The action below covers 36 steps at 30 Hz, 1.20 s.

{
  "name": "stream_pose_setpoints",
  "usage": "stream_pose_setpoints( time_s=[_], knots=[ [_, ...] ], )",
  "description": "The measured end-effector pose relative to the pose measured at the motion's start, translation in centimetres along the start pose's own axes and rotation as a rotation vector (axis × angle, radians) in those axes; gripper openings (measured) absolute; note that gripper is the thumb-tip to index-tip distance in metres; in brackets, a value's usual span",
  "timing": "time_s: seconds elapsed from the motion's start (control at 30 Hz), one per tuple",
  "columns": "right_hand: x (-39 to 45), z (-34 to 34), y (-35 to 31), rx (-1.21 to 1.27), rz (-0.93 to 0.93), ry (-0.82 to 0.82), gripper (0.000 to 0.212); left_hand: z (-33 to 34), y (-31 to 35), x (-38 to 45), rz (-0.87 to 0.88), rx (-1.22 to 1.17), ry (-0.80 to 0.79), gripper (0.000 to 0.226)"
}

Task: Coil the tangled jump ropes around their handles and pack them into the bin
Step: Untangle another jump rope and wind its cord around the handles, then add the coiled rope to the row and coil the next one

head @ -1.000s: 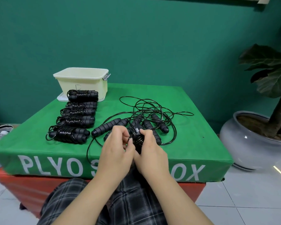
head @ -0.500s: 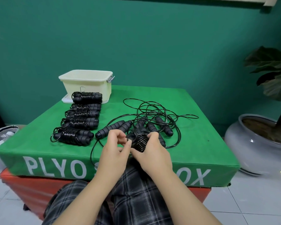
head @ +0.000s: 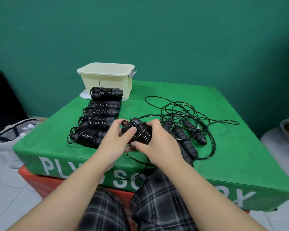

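Both hands hold one coiled black jump rope (head: 141, 133) just above the green box top. My left hand (head: 114, 140) grips its left end, thumb on top. My right hand (head: 158, 144) grips the right side, fingers curled over the coil. A row of several coiled ropes (head: 97, 120) lies to the left, running back toward the cream bin (head: 107, 80). To the right lies a tangle of loose black ropes (head: 187, 129) with foam handles. One strand hangs over the box's front edge.
The green plyo box (head: 232, 164) sits on a red one. A grey plant pot (head: 280, 140) stands on the floor at the right, a white bag (head: 8, 135) and a black object at the left. My plaid-clad legs are below.
The hands lifted the coiled rope slightly and shifted it left toward the row. The left hand now grips the rope's end rather than pinching the cord. The camera moved closer.
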State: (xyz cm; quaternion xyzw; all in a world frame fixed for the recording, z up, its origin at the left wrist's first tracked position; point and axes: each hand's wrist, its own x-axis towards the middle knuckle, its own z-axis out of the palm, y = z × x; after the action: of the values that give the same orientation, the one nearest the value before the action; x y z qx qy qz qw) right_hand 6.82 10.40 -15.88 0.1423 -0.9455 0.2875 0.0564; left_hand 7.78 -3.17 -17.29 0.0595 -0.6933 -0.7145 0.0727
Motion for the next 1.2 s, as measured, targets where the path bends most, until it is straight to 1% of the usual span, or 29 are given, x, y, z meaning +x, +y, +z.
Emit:
stream_pose_setpoints(
  time_s=[0.13,0.23,0.33,0.43,0.5,0.6,0.67,0.73,0.83,0.93,0.97,1.03,1.07,1.1,1.13,1.17,1.2],
  knots=[
    [3.2,1.8,-1.1,-0.058,-0.109,0.060,0.063,-2.1,-0.7,2.8,0.016,-0.070,0.162,0.007],
    [4.9,3.2,-1.1,-0.041,-0.124,0.111,0.059,-4.0,-1.2,5.2,-0.003,-0.105,0.298,0.013],
    [5.1,5.0,0.4,0.010,-0.086,0.169,0.056,-5.8,-0.9,7.9,-0.028,-0.186,0.392,0.016],
    [5.3,6.0,2.2,0.073,0.044,0.179,0.053,-7.3,-0.5,11.1,-0.043,-0.184,0.447,0.011],
    [5.9,6.1,2.9,0.099,0.097,0.202,0.054,-8.0,-0.4,13.4,-0.063,-0.217,0.477,0.013],
    [6.4,6.7,3.0,0.081,0.129,0.152,0.057,-8.3,-0.2,16.4,-0.111,-0.284,0.535,0.022],
    [6.6,7.2,3.0,0.101,0.136,0.123,0.057,-8.4,-0.3,18.1,-0.164,-0.297,0.589,0.016],
    [6.8,7.4,3.1,0.133,0.129,0.136,0.056,-8.5,-0.5,19.5,-0.216,-0.275,0.639,0.009],
    [7.2,7.4,3.3,0.184,0.145,0.170,0.055,-8.5,-1.0,21.3,-0.256,-0.196,0.670,0.008],
    [7.3,7.4,3.3,0.217,0.170,0.178,0.056,-8.7,-1.9,22.6,-0.295,-0.108,0.645,0.025],
    [7.3,7.5,3.3,0.220,0.172,0.175,0.056,-8.7,-2.2,22.9,-0.296,-0.072,0.621,0.036],
    [7.3,7.6,3.3,0.225,0.168,0.170,0.056,-8.6,-2.8,23.4,-0.285,-0.043,0.554,0.070],
    [7.3,7.6,3.3,0.228,0.165,0.170,0.056,-9.3,-4.3,24.4,-0.281,-0.002,0.534,0.086],
    [7.3,7.6,3.3,0.233,0.164,0.172,0.056,-10.3,-6.7,26.3,-0.295,0.051,0.522,0.095],
    [7.3,7.6,3.3,0.241,0.166,0.177,0.056,-10.9,-8.4,27.4,-0.308,0.105,0.497,0.098],
    [7.3,7.6,3.4,0.252,0.169,0.181,0.056,-10.9,-9.5,27.8,-0.311,0.136,0.463,0.096],
    [7.3,7.6,3.4,0.264,0.168,0.187,0.055,-10.2,-9.3,26.8,-0.309,0.146,0.423,0.093]
  ],
)
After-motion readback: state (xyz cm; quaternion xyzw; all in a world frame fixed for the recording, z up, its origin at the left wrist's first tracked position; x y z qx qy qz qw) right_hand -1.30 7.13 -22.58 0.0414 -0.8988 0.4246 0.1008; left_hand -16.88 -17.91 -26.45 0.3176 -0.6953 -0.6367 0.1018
